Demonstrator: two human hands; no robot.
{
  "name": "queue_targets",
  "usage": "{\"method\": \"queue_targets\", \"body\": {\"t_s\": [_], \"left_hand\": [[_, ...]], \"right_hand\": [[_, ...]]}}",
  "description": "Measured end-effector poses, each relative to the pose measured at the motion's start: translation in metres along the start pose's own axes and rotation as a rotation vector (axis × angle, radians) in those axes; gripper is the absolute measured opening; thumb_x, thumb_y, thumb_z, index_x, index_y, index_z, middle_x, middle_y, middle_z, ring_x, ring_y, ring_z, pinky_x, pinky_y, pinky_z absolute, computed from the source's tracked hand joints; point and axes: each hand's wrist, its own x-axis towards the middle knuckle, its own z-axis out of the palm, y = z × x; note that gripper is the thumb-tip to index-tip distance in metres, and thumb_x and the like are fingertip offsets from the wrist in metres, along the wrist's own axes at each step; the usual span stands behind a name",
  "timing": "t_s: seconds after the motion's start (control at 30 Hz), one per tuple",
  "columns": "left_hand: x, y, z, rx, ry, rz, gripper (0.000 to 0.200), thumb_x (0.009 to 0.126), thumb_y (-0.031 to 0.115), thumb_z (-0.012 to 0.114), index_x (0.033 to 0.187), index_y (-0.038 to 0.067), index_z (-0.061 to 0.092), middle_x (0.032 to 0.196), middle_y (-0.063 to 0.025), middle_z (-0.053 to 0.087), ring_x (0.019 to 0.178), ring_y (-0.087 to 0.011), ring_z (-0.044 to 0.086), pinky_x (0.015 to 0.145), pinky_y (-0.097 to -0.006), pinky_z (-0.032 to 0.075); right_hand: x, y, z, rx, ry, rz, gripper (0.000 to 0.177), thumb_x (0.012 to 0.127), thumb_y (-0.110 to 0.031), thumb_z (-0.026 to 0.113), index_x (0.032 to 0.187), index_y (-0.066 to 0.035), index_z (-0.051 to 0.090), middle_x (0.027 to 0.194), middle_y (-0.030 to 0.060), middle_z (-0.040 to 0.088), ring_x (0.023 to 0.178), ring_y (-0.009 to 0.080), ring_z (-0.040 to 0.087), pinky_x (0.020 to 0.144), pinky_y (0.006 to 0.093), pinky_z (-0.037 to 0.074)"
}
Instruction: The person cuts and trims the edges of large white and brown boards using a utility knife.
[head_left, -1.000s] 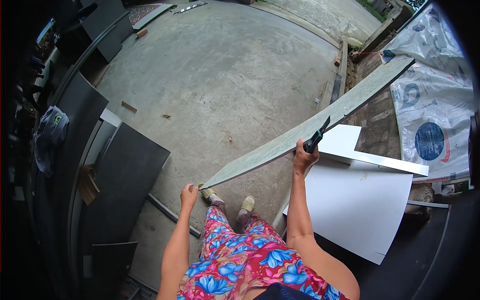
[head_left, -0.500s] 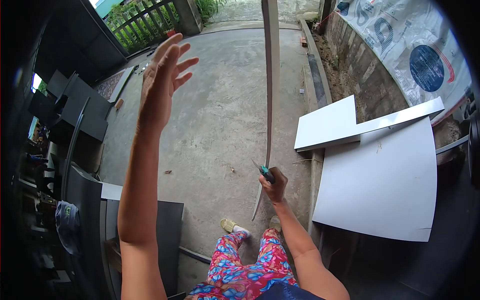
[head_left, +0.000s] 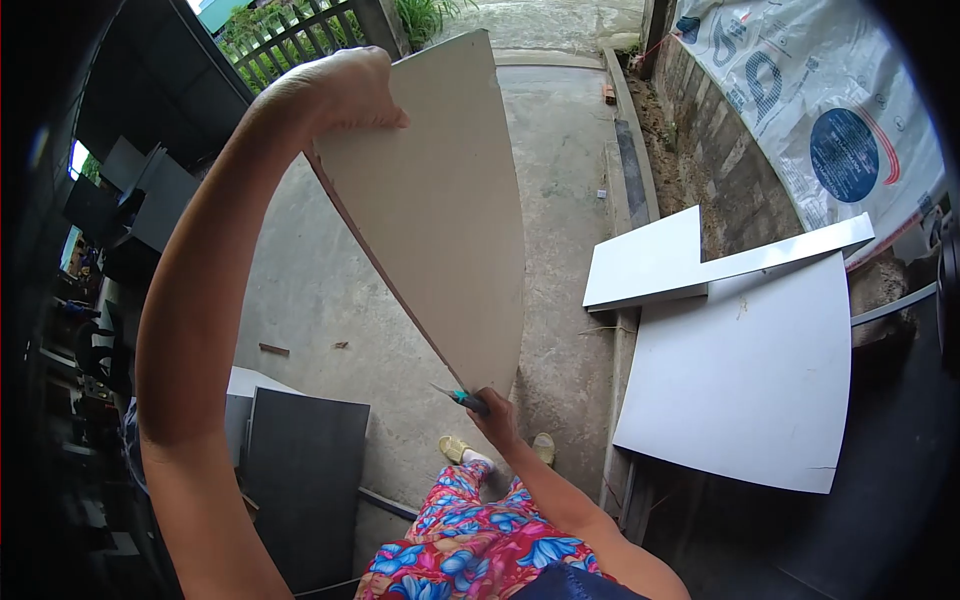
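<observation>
Your left hand (head_left: 345, 85), raised closest to you, has its grip closed over the top edge of the panel (head_left: 440, 210). The panel stands tilted and runs down to a narrow end at your right hand (head_left: 492, 412), above your knees. That grip is clamped on a teal-handled knife (head_left: 462, 398) and seems to pinch the panel's tip too.

As I judge it, the panel is lifted and under control in both hands, but it is not yet laid anywhere. The white sheets (head_left: 740, 380) to your right and the dark boards (head_left: 305, 450) to your left lie untouched on the floor (head_left: 570, 230).

Your right hand hides the panel's lower tip, so you cannot tell whether it clears the floor. The panel covers the ground behind it, and the fence (head_left: 290, 35) is cut off at the top of the view.
</observation>
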Motion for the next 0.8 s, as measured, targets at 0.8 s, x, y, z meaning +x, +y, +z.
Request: {"method": "queue_targets", "body": {"t_s": [0.8], "left_hand": [[-0.194, -0.049, 0.041, -0.487, 0.097, -0.035, 0.057, 0.07, 0.009, 0.072, 0.118, -0.01, 0.049, 0.095, -0.0228, 0.063, 0.089, -0.0247, 0.065, 0.085, -0.0309, 0.046]], "right_hand": [[0.192, -0.248, -0.139, 0.672, -0.49, -0.086, 0.038, 0.09, -0.026, 0.058, 0.116, 0.001, 0.052, 0.067, 0.0023, 0.056, 0.049, 0.005, 0.051, 0.043, 0.0184, 0.04]]}}
